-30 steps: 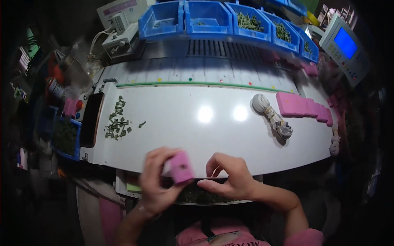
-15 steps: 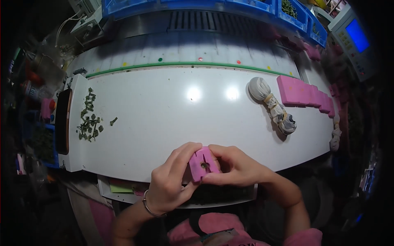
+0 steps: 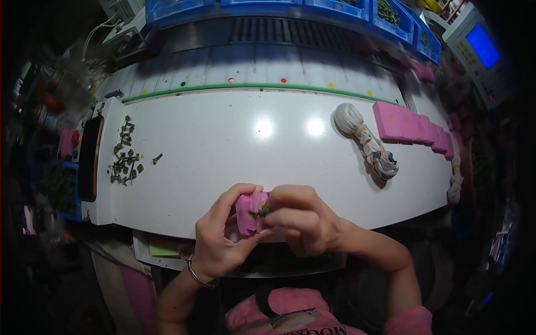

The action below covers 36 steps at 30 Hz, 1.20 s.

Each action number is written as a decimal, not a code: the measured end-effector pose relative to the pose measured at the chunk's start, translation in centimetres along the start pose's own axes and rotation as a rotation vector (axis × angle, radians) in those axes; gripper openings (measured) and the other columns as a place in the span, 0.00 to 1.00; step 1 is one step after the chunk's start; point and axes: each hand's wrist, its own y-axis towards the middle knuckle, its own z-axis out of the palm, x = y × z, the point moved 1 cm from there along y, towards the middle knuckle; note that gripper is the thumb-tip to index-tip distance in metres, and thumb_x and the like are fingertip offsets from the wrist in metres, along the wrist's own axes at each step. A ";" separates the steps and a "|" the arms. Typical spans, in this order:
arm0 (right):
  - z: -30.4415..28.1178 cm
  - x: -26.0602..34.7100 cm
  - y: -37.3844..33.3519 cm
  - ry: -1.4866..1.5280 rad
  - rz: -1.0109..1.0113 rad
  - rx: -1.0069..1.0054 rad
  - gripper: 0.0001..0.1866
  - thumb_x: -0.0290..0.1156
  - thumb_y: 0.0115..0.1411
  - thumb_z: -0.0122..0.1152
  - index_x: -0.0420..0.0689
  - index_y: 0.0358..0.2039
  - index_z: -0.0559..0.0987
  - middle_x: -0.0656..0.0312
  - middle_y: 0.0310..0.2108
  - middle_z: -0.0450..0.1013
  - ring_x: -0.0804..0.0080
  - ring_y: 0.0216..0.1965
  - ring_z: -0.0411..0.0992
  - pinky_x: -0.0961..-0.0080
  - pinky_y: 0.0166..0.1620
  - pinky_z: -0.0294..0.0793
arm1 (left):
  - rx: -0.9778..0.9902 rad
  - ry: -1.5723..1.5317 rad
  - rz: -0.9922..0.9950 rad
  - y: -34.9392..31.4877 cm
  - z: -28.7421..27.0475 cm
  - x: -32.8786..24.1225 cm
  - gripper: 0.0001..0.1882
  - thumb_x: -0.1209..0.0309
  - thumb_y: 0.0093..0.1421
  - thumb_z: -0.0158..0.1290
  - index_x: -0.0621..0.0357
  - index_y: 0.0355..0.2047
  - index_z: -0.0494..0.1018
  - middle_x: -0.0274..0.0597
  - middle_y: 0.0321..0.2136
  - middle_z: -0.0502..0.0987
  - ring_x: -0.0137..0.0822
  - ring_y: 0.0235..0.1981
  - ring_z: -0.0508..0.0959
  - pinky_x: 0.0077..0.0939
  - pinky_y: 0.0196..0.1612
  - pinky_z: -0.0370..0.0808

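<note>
Near the table's front edge, my left hand (image 3: 219, 237) grips a small pink rubber mould (image 3: 245, 216) between thumb and fingers. The mould appears opened up, with a small dark green piece (image 3: 260, 213) showing at its right side. My right hand (image 3: 307, 220) is curled against that side, its fingertips pinched at the green piece. The fingers partly hide the contact, but they seem closed on it. A loose scatter of similar small green pieces (image 3: 125, 162) lies on the white table (image 3: 195, 151) at the left.
A tied white cloth bundle (image 3: 368, 144) lies at the right beside a row of pink moulds (image 3: 405, 124). A dark phone-like slab (image 3: 90, 159) rests at the left edge. Behind the green strip (image 3: 262, 86), blue bins (image 3: 335, 12) hold green pieces. A machine with a blue screen (image 3: 483, 46) stands far right.
The mould has moved slightly left and been opened, and a green piece now shows in it. My right hand has shifted from holding the mould to pinching. Coloured dots behind the green strip moved left.
</note>
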 end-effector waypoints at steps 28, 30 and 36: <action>-1.5 2.4 2.2 -0.036 0.487 -0.081 0.28 0.23 0.44 0.70 0.39 0.48 0.72 0.55 0.45 0.64 0.73 0.32 0.70 0.81 0.32 0.72 | -0.032 0.351 0.145 2.0 -3.1 -4.5 0.32 0.75 0.44 0.64 0.64 0.52 0.68 0.51 0.46 0.73 0.43 0.45 0.76 0.31 0.45 0.74; -1.3 3.2 1.6 -0.085 0.446 -0.088 0.26 0.26 0.46 0.70 0.37 0.46 0.72 0.55 0.42 0.64 0.75 0.30 0.70 0.81 0.31 0.72 | -0.070 0.105 0.052 0.8 -2.6 -4.9 0.29 0.70 0.45 0.66 0.64 0.49 0.71 0.49 0.37 0.77 0.36 0.38 0.78 0.26 0.38 0.77; -2.4 3.5 0.4 0.197 0.635 0.040 0.16 0.23 0.49 0.67 0.34 0.39 0.77 0.57 0.32 0.71 0.76 0.28 0.72 0.84 0.27 0.73 | -0.005 -0.376 -0.290 -0.8 -0.9 -3.4 0.11 0.84 0.52 0.56 0.71 0.38 0.75 0.45 0.33 0.77 0.29 0.31 0.79 0.15 0.34 0.76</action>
